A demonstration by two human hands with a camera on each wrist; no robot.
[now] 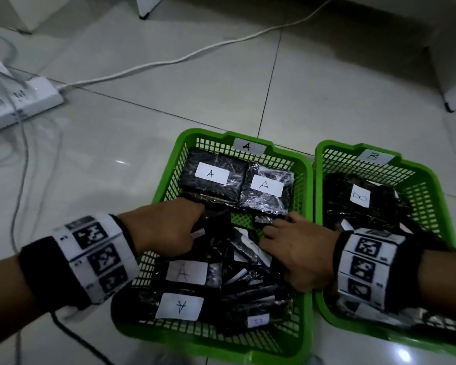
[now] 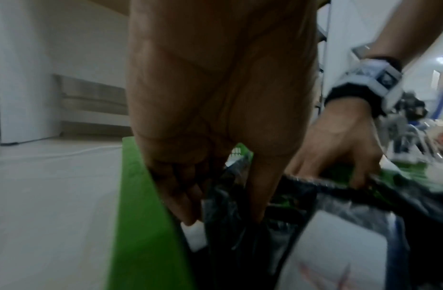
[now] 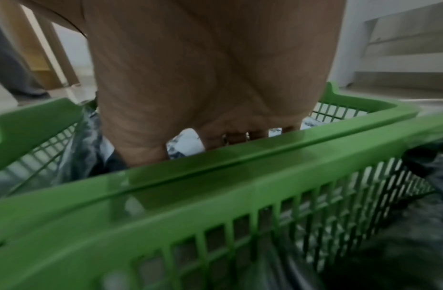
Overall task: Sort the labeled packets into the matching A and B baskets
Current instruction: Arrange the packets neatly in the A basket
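Both grips close on black packets (image 1: pixel 237 248) inside basket A (image 1: pixel 169 164): left hand (image 1: pixel 166 227), right hand (image 1: pixel 300 248).

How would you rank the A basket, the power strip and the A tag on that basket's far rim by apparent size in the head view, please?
1. A basket, clearly largest.
2. Power strip.
3. A tag, smallest.

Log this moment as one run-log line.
left hand: gripping black packet in basket A | right hand: reaching into basket A's packet pile, grasp unclear | basket B: holds B-labeled packet
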